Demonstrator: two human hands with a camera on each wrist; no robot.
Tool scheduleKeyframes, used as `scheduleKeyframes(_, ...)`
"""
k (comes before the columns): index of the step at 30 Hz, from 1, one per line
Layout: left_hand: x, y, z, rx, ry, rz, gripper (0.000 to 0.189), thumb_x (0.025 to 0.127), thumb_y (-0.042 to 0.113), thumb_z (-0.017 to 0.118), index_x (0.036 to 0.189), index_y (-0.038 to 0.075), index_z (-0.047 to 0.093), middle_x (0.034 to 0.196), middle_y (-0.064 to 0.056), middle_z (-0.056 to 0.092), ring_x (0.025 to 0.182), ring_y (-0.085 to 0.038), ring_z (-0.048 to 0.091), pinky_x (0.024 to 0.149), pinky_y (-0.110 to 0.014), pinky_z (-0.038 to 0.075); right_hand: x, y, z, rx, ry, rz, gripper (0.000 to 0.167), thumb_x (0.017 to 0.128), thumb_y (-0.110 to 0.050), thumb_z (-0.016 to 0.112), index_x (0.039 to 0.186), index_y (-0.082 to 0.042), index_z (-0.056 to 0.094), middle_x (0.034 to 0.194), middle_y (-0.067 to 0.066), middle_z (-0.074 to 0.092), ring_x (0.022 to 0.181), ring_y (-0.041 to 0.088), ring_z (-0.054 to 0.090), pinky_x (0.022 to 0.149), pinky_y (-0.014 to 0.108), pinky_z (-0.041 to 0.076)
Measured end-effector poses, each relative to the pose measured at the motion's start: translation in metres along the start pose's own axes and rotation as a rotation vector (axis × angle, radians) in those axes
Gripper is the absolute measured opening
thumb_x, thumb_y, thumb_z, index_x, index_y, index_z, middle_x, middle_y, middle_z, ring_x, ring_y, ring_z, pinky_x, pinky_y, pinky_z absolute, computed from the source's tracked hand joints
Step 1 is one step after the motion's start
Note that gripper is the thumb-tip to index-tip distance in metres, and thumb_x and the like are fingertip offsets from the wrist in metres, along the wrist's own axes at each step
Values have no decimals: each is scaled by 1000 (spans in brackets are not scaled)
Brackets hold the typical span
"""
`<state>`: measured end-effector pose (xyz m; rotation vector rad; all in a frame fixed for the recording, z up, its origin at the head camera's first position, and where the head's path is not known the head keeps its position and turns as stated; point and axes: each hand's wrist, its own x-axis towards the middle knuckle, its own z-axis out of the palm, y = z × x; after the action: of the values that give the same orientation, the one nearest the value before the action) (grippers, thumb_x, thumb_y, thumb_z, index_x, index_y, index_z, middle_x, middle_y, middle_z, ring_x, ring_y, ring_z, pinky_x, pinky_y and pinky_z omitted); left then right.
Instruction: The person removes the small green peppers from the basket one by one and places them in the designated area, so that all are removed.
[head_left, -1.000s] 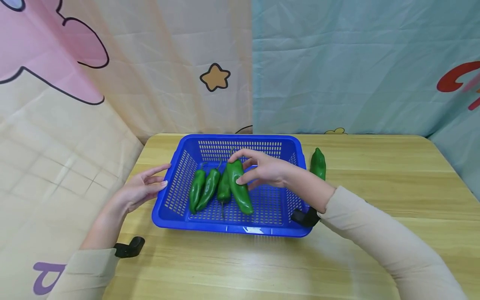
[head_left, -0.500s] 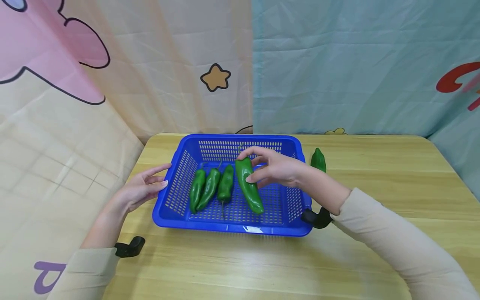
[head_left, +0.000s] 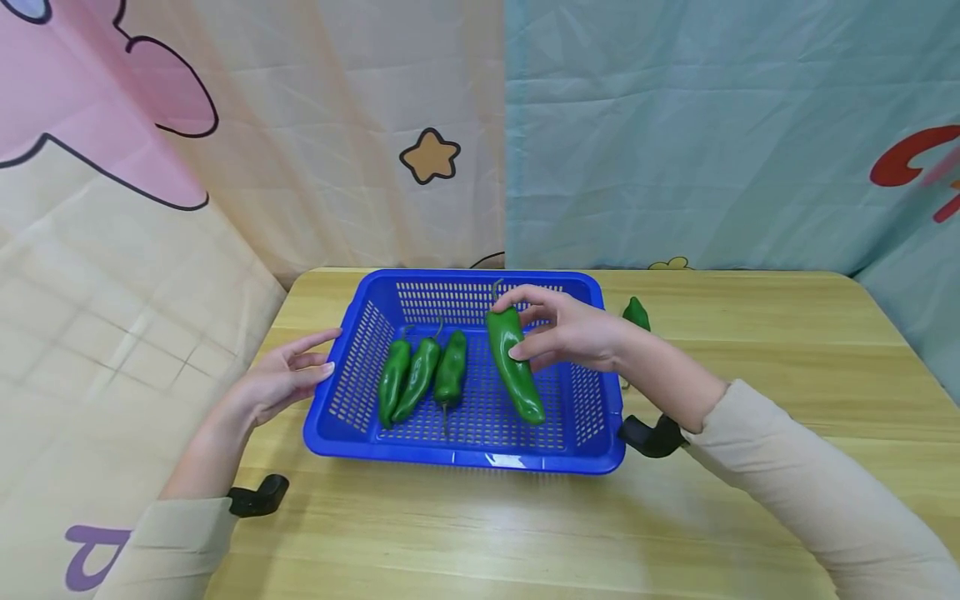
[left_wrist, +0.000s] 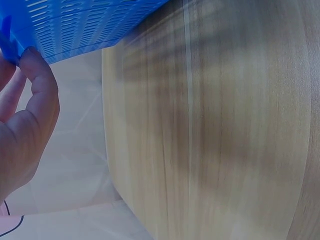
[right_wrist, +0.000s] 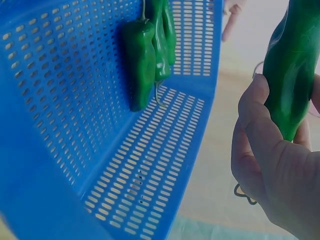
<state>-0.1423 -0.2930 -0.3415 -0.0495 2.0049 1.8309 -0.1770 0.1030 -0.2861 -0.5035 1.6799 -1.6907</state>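
Observation:
A long green pepper (head_left: 517, 371) is held between the thumb and fingers of my right hand (head_left: 573, 333), above the basket floor. In the right wrist view the pepper (right_wrist: 292, 70) hangs higher than the basket's open top. Three more green peppers (head_left: 450, 371) lie side by side in the left half of the blue plastic basket (head_left: 465, 458). My left hand (head_left: 288, 375) pinches the basket's left rim; the left wrist view has its fingers (left_wrist: 42, 82) bent at that rim.
Another green pepper (head_left: 635, 312) lies on the wooden table (head_left: 787, 375) to the right of the basket, partly hidden behind the right forearm. Printed curtains (head_left: 637, 125) hang behind the table's back edge and along its left side.
My right hand has lifted the pepper and carried it rightward, away from the other peppers in the basket. The left hand and the basket have stayed in place.

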Motion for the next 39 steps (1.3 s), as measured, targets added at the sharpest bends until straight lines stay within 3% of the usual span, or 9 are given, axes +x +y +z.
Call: scheduleKeyframes(39,-1,1,0,-23,-9,3,66,92,5,58,148,9,24,97,-1,63,85,-15,65,76,-27,55,-57,2,-63,-102,148,9,46,84,7,61,120,-17,45,114,21,39,85,23,62,73,39,56)
